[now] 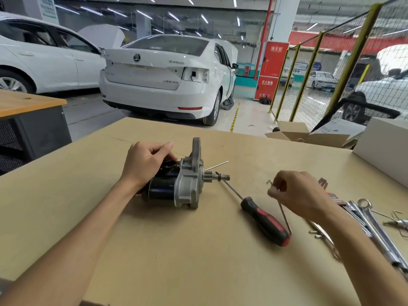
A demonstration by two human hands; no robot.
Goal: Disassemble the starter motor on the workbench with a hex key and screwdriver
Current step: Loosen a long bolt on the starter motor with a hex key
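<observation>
Two hands working: left hand (147, 162) clamps the heavy, rigid starter motor (176, 184) by its black body; right hand (302, 195) pinches a thin hex key (284, 217), screwdriver (262, 217) just beside its fingers.

Starter motor (176, 186) on workbench (176, 250); screwdriver (262, 217) right of it.

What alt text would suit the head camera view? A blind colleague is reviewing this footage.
A person's left hand steadies a starter motor lying on a cardboard-covered workbench, while the right hand holds a thin hex key. A red-and-black screwdriver lies between them, wrenches sit at the right, and white cars stand behind.
</observation>
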